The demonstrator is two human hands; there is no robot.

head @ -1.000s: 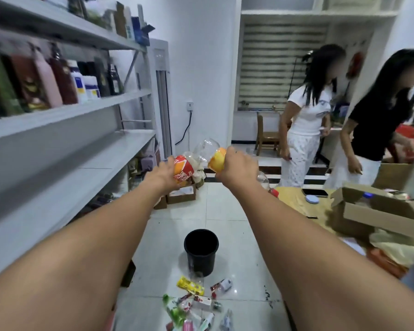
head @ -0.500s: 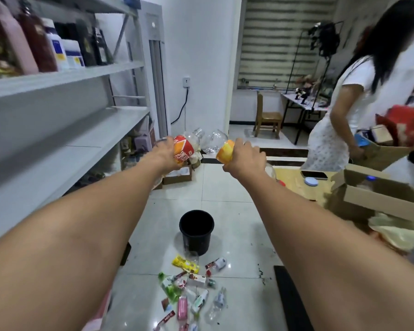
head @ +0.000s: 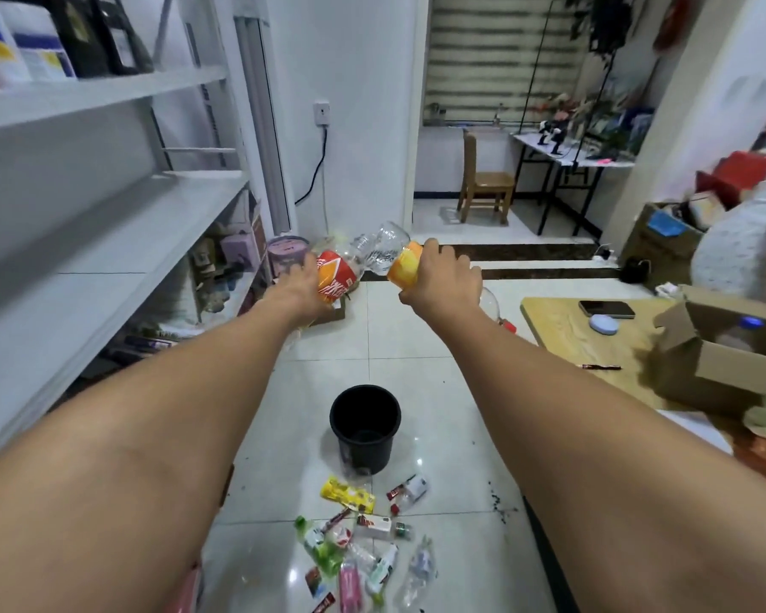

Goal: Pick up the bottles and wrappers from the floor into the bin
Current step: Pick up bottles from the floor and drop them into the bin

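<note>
Both arms are stretched out in front of me, above the floor. My left hand (head: 299, 283) grips a clear plastic bottle with a red and orange label (head: 336, 274). My right hand (head: 443, 280) grips a clear bottle with a yellow-orange label (head: 405, 263); its red cap (head: 508, 326) pokes out below my wrist. The two bottles nearly touch. A black round bin (head: 365, 429) stands on the white tiles below my hands. In front of it lies a pile of wrappers and small bottles (head: 363, 541), including a yellow wrapper (head: 346, 493).
Grey shelving (head: 107, 223) with bottles runs along the left. A low wooden table (head: 567, 329) with a phone and a cardboard box (head: 721, 351) stands on the right. A person's white clothing (head: 748, 241) shows at the right edge. A wooden chair (head: 485, 183) stands in the far room.
My view has tilted down and forward, bringing more of the floor litter into sight. The two people have moved out to the right edge. Both hands still hold their bottles.
</note>
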